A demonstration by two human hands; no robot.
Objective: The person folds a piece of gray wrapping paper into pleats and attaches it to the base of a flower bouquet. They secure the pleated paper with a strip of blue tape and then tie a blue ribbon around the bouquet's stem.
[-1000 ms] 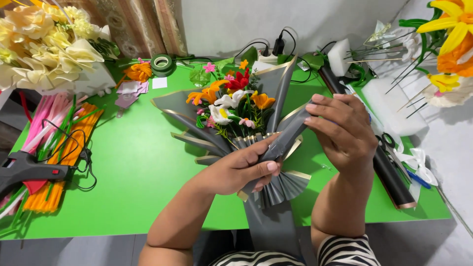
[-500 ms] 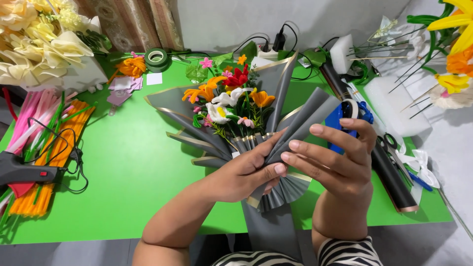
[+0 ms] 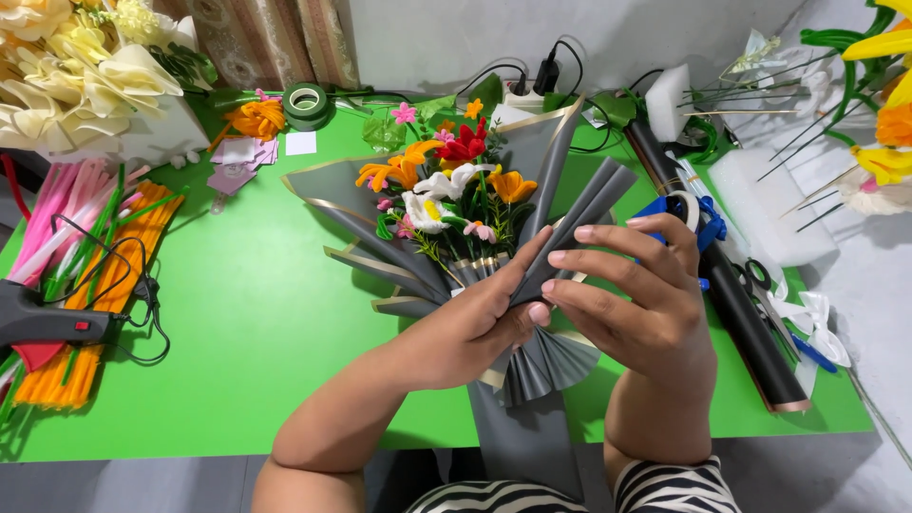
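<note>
- Wrapping in hand: left hand (image 3: pixel 470 328) pinched shut at the gathered neck of a small bouquet of orange, red, white and pink handmade flowers (image 3: pixel 446 190), thumb and fingers closed around the grey, gold-edged wrapping paper (image 3: pixel 399 242) fanned around it.
- Right hand (image 3: pixel 632 294) closed lightly on a folded grey pleat of the same paper (image 3: pixel 579 214), fingertips meeting the left hand at the neck; roll of blue tape or ribbon (image 3: pixel 689 214) looped over the right thumb side.
- Bouquet lying at centre of the table, heads pointing far, stems toward the near edge, grey tail of paper hanging over the near rim.
- Judged step: adding and seating one more pleated sheet on the right flank.
- Next move likely calls for a steady pinch at the neck, pleat kept aligned with the others, and one hand freed for binding without loosening the fan.
- Surface: bright green tabletop (image 3: pixel 256 323), well lit.
- Left: black glue gun (image 3: pixel 47 323) with cord over a spread of pink and orange pipe cleaners (image 3: pixel 85 247); cream paper flowers (image 3: pixel 85 66) at far left.
- Far: green floral tape roll (image 3: pixel 306 103), power strip with plugs (image 3: pixel 532 85) against a pale wall.
- Right: dark roll of wrapping paper (image 3: pixel 750 323), white foam blocks (image 3: pixel 760 199), wire stems, scissors (image 3: pixel 755 275), yellow and orange blooms (image 3: pixel 883 104) at far right.
</note>
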